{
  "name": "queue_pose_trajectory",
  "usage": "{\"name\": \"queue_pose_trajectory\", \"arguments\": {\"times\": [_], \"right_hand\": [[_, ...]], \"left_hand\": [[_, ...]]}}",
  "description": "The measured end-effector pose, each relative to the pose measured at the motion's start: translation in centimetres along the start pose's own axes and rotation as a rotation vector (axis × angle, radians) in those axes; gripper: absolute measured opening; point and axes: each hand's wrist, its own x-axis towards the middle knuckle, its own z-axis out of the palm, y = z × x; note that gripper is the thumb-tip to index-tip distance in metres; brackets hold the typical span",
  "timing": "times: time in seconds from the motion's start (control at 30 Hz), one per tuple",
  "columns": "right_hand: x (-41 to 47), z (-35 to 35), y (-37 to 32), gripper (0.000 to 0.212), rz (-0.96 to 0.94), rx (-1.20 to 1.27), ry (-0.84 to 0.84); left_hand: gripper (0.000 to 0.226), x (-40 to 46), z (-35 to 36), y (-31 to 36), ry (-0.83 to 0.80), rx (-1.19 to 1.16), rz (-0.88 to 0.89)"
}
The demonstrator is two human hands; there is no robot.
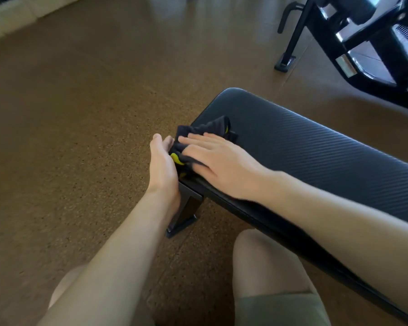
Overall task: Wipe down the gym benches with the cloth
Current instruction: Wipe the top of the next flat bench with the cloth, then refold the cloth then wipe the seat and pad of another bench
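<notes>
At the bench's [316, 147] near end, the right hand [222, 161] presses flat-fingered on the cloth [207, 130], the bench's length stretching rightward, while the left hand [161, 165] cups the cloth's edge.

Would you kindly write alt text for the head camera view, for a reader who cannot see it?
A person's right hand presses a dark cloth flat on the end of a black padded bench, while the left hand cups the cloth at the bench's edge. Brown speckled floor surrounds it; black gym equipment stands behind.
</notes>
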Motion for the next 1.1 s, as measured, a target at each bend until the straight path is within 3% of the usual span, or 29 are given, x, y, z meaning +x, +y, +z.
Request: {"name": "queue_pose_trajectory", "arguments": {"times": [0.13,0.3,0.5,0.57,0.63,0.7,0.77,0.87,0.97,1.1], "right_hand": [[3.6,-1.4,3.2,0.033,-0.007,-0.108,-0.039],[7.1,-1.7,1.1,0.019,0.214,-0.142,-0.029],[7.7,-3.7,-5.1,0.033,0.092,-0.168,-0.508],[6.9,-5.8,-8.0,0.031,0.102,-0.056,-0.786],[5.5,-7.6,-11.3,0.025,0.245,0.171,-0.995],[4.5,-10.4,-13.5,0.022,0.499,0.46,-0.922],[4.3,-14.4,-15.1,0.018,0.786,0.771,-0.689],[5.0,-22.1,-16.9,0.022,1.132,1.493,-0.369],[6.2,-30.4,-20.1,0.033,1.065,1.905,-0.28],[8.2,-38.6,-24.4,0.055,1.014,1.963,-0.206]], "left_hand": [[0.06,-0.4,0.4,0.7,0.046,0.069,-0.016],[0.054,-3.6,1.0,4.9,0.112,0.194,-0.059],[0.061,-9.0,-0.7,11.6,0.199,0.358,-0.153],[0.059,-11.2,-1.3,13.4,0.165,0.447,-0.181],[0.056,-13.3,-1.6,15.5,0.104,0.537,-0.173],[0.054,-15.1,-1.8,18.0,0.047,0.642,-0.16],[0.056,-16.9,-2.1,21.1,-0.007,0.736,-0.171],[0.066,-19.8,-2.5,26.8,-0.074,0.797,-0.198],[0.062,-22.6,-2.5,33.3,-0.104,0.736,-0.271],[0.022,-26.1,-2.4,40.9,-0.262,0.604,-0.297]]}}
